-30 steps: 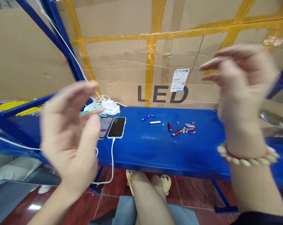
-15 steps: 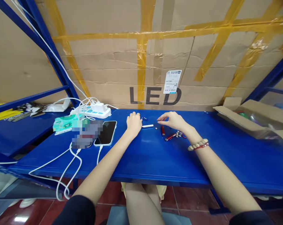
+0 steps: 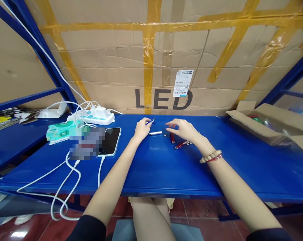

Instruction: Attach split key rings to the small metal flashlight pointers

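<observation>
A: What do you have at your fingertips right now?

B: Your left hand [image 3: 142, 129] has its thumb and fingers pinched together on one slim blue piece [image 3: 150, 122], just beyond one silver cylinder [image 3: 156, 133]. Your right hand [image 3: 184, 129] curves over the blue table [image 3: 151, 170] with its thumb and fingers apart

A: How many other bits lie before you?

B: You have two glossy red tubes [image 3: 181, 145] under and near your right hand, and one small silver disc [image 3: 165, 135] by itself, between the cylinder and those tubes. More silver discs [image 3: 188, 143] sit partly hidden by your right hand, so I cannot count them

A: Any writing facing you?

B: Three big black capitals, LED, on the creased cardboard [image 3: 116, 73] ahead of you, crossed by shiny yellow tape [image 3: 148, 50]. One white label [image 3: 183, 83] overlaps the D; its print is too small to read

A: And around you?

B: To your left, one dark-screened phone [image 3: 113, 140], one white power strip [image 3: 98, 116] and one soft teal packet [image 3: 63, 130]; to your right, one open carton [image 3: 257, 130]. One bracelet [image 3: 211, 156] of rounded pale beads circles your right wrist
</observation>
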`<state>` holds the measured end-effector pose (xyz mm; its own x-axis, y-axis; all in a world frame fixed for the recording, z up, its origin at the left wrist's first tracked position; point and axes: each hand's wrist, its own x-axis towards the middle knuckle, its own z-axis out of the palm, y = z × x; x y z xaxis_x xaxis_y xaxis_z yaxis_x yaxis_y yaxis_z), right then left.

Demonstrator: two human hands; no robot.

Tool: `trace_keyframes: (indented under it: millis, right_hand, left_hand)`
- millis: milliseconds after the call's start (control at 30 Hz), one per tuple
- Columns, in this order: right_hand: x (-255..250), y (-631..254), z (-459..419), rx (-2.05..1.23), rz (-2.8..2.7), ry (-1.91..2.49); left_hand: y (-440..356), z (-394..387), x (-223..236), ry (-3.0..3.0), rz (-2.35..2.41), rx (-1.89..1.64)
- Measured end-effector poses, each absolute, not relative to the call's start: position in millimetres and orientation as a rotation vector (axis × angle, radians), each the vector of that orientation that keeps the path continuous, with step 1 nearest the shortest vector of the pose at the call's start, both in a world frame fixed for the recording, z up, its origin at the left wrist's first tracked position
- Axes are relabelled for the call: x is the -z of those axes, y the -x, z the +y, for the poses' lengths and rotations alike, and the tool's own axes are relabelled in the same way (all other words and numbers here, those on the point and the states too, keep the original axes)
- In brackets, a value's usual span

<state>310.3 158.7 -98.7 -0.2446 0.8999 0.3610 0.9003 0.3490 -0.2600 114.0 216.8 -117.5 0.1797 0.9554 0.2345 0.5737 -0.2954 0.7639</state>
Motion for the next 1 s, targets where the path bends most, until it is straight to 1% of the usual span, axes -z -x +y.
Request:
trace_keyframes:
  millis: [100, 200, 300, 367, 533, 667, 767, 867, 1000]
  right_hand:
    - [97.3, -315.8, 158.7, 0.037, -2.076, 1.594]
    - [97.9, -323.0, 160.1, 0.036, -2.075, 1.637]
    - [98.5, -324.5, 159.8, -0.083, -2.175, 1.667]
    - [98.9, -321.5, 158.6, -0.164, -2.218, 1.683]
    - [103.6, -309.1, 157.7, -0.183, -2.283, 1.647]
    - [108.6, -301.8, 159.0, -0.095, -2.319, 1.618]
    - [111.4, -299.3, 159.8, -0.09, -2.293, 1.603]
    - [114.3, -298.7, 161.5, -0.123, -2.256, 1.637]
    - [119.2, -299.6, 165.0, -0.207, -2.188, 1.704]
  left_hand:
    - [-120.3, 210.8, 109.7, -1.763, 1.2, -1.051]
    - [-120.2, 208.8, 108.1, -1.679, 1.164, -1.068]
    - [-113.8, 211.5, 113.7, -1.932, 1.401, -1.046]
    - [-109.7, 213.8, 119.0, -2.156, 1.54, -0.952]
    - [-107.4, 217.0, 127.3, -2.298, 1.46, -0.797]
    - [-105.2, 215.7, 125.5, -2.398, 1.574, -0.677]
    - [-105.0, 210.9, 120.6, -2.473, 1.59, -0.756]
    - [-109.7, 203.7, 117.7, -2.611, 1.385, -0.795]
    - [-116.7, 197.4, 121.0, -2.648, 1.342, -0.512]
